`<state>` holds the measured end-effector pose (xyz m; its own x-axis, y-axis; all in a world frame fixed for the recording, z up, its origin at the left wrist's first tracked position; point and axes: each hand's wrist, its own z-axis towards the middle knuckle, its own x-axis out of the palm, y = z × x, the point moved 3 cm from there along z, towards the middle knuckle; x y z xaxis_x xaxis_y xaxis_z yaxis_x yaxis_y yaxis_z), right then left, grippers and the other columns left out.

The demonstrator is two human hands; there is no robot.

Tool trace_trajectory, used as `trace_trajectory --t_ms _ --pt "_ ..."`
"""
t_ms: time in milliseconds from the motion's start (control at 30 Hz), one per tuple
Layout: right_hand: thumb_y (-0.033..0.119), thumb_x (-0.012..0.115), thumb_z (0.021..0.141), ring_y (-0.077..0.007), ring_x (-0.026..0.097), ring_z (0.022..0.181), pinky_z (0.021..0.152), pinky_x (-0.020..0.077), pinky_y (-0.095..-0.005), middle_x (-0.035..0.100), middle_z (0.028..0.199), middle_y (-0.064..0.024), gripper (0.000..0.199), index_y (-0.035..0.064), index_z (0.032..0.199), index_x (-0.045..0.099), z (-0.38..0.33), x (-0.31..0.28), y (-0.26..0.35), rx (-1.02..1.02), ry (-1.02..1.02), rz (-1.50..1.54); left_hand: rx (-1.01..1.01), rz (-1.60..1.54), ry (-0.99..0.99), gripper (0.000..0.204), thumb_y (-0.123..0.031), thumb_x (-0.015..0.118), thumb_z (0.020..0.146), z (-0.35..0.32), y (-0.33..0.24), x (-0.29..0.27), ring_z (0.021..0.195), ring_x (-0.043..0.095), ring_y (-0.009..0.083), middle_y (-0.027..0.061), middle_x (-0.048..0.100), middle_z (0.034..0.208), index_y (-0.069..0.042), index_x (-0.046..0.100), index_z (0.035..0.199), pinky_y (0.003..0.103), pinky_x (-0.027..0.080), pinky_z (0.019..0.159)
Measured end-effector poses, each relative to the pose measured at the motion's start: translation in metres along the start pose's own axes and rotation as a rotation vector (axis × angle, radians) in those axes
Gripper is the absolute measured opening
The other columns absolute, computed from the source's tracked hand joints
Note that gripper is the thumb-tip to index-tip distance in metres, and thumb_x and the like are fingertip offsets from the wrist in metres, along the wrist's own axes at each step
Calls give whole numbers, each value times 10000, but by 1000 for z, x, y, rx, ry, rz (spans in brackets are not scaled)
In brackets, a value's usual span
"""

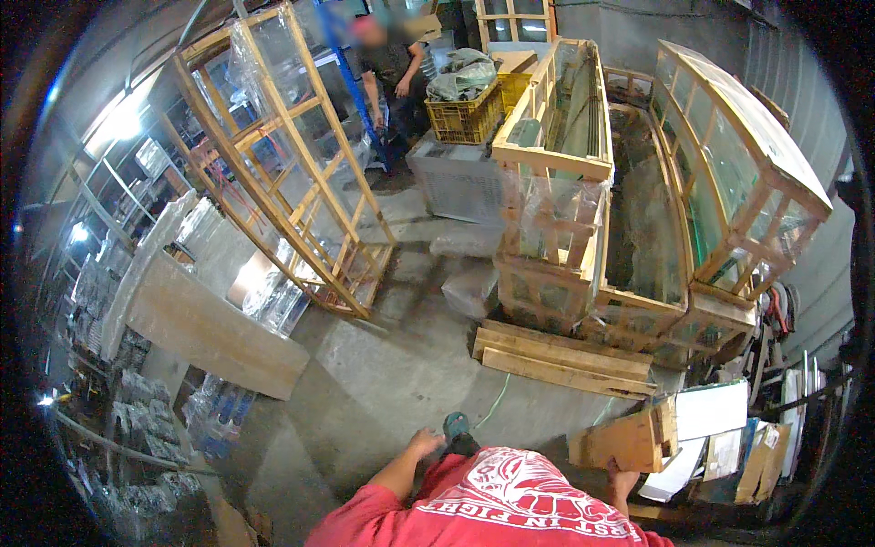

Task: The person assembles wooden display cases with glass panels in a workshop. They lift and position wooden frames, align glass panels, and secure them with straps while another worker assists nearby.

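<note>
- The right hand [618, 473] was at the lower right of the frame, its fingers closed on the bottom edge of a short wooden block [627, 438] that it held just above the floor.
- The left hand [425, 442] hung at lower centre, fingers loosely spread and holding nothing, above the concrete floor [383, 383].
- Just beside that hand sat a teal shoe [455, 425] (only its toe showed).
- The person's red shirt [492, 506] filled the bottom edge.
- Right of the block lay a pile of white boards and cardboard [720, 438].
- Stacked wooden planks [561, 360] lay at centre, in front of plastic-wrapped wooden crates [556, 228].
- A tall, leaning wooden frame [283, 155] stood at upper left.
- Another person [390, 73] stood at top centre beside a yellow plastic crate [465, 114].
</note>
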<state>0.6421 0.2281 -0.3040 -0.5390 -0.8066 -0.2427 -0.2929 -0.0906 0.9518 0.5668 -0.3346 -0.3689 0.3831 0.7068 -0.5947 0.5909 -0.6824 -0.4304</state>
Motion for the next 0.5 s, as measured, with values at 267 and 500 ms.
trace_trajectory --t_ms 267,500 --pt "159 638 871 -218 557 707 572 459 -368 597 899 -72 246 2 1057 602 21 23 -104 220 -237 640 274 291 83 737 -479 665 822 49 19 -8 1267 499 353 250 513 1358 23 502 1337 396 392 1064" --pt "160 679 832 -246 612 895 771 502 -381 648 1060 -117 347 3 1130 595 17 29 -59 -81 -361 -219 89 234 201 772 -493 682 789 64 64 -63 1260 501 358 236 522 1354 32 510 1328 395 389 1067"
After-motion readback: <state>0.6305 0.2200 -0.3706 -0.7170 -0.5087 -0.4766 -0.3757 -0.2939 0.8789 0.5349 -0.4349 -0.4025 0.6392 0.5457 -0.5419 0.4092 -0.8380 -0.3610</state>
